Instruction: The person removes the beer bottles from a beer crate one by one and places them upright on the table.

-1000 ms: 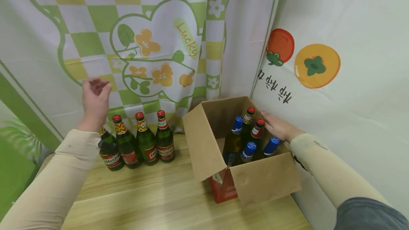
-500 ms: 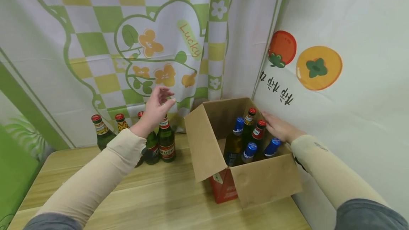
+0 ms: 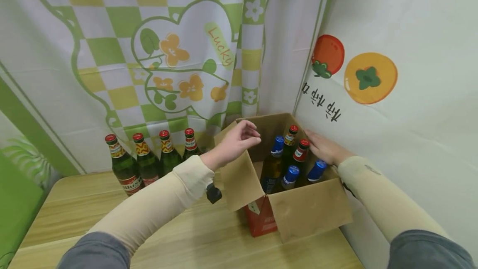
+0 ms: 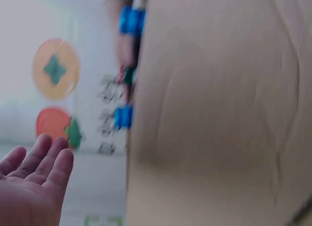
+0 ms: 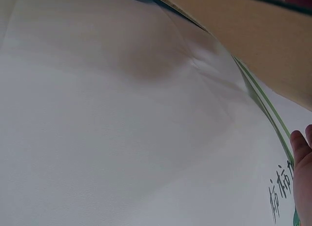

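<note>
a checked green, yellow and white curtain hangs behind a wooden table, and a white sheet printed with fruit rises beyond the right hand. the left hand hovers over the left flap of a cardboard box, its thumb apart from loosely bent fingers, holding nothing. the right hand lies along the box's right rim with fingers fairly straight, gripping nothing; whether it presses the cardboard i cannot tell.

the box stands between the two hands, its mouth facing up, with the front flap folded outward and down, nearer the person than either hand. inside it, to the right of the left hand, three blue-capped bottles and two red-capped bottles stand with necks pointing up and long axes roughly vertical. to the left of the left hand, four green bottles stand upright in a row, red caps upward, partly hidden by the left sleeve.
</note>
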Available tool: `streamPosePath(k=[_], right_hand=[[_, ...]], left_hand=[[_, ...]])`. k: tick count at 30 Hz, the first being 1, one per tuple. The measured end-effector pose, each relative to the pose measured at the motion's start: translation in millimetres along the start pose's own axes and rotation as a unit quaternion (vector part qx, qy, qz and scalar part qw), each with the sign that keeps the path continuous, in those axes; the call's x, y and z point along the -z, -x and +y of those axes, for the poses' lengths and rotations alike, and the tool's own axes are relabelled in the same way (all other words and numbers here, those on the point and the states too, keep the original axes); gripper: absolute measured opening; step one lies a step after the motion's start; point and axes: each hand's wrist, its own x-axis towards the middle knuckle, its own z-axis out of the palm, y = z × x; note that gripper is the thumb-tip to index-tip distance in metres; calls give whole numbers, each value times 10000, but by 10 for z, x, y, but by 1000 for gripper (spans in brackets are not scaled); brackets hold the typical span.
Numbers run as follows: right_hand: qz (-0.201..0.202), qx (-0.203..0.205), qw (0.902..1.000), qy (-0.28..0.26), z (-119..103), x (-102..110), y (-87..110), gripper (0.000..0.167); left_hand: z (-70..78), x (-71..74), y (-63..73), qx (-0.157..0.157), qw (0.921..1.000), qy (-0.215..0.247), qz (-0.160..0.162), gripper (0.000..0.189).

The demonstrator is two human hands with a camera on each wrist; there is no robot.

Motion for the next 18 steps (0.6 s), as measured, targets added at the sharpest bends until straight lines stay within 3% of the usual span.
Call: streamPosePath(k=[5, 10, 14, 18], right_hand=[[16, -6, 10000, 3, 9, -3, -9, 56], [33, -56, 10000, -53, 11, -2, -3, 57], [-4, -87, 10000, -3, 28, 0, -11, 57], [-84, -136, 9999, 38, 40, -7, -17, 58]], left_hand=[[89, -369, -52, 290, 9965, -272, -737, 33], [92, -648, -109, 736, 9866, -648, -1303, 46], [25, -780, -159, 1186, 9794, -671, -1490, 57], [-62, -908, -184, 1463, 9771, -562, -1441, 63]])
